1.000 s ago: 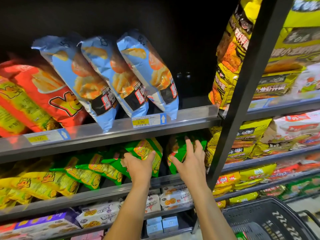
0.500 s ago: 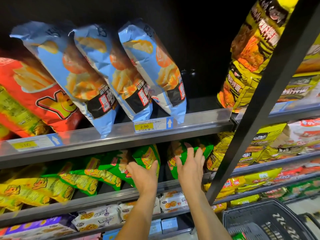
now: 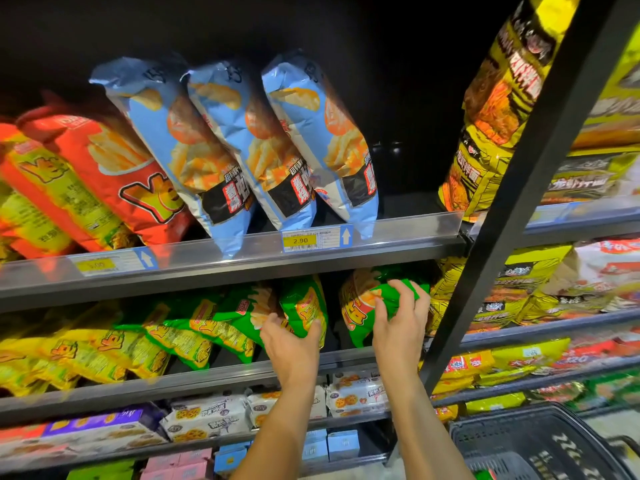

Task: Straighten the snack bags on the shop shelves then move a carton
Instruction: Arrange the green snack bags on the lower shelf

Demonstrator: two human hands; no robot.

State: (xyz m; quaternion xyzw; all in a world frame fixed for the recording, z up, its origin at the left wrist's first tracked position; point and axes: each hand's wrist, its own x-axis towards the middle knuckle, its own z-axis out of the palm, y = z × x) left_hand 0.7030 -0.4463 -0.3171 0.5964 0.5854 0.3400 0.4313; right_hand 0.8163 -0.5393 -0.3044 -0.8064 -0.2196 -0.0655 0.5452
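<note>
- Two glossy green foil snack bags are in hand at once, the left green bag [image 3: 304,304] and the right green bag [image 3: 362,317]. I judge this to be the straightening step, on the middle grey metal shelf [image 3: 207,379]. The carton move is not yet begun, and I cannot tell which box is meant.
- Further left on that shelf, a slumped row of green and yellow foil bags [image 3: 194,327] leans over leftward, so I expect more tidying is due there.
- My left grip [image 3: 289,344] comes up from below on a raised forearm. Thumb and fingers curl round the lower end of the left green bag, which stands nearly upright at the shelf front.
- My right grip [image 3: 398,323] sits a little higher. Its fingers hook over the right green bag and the thumb presses its face, pinching it. That bag is crumpled and tilted, near the black metal upright post [image 3: 509,220].
- Next, I reckon both bags need setting upright side by side, faces forward, with a light squeeze because foil crushes easily.
- At the lower right, a black plastic shopping basket [image 3: 512,438] is apart from both arms.
</note>
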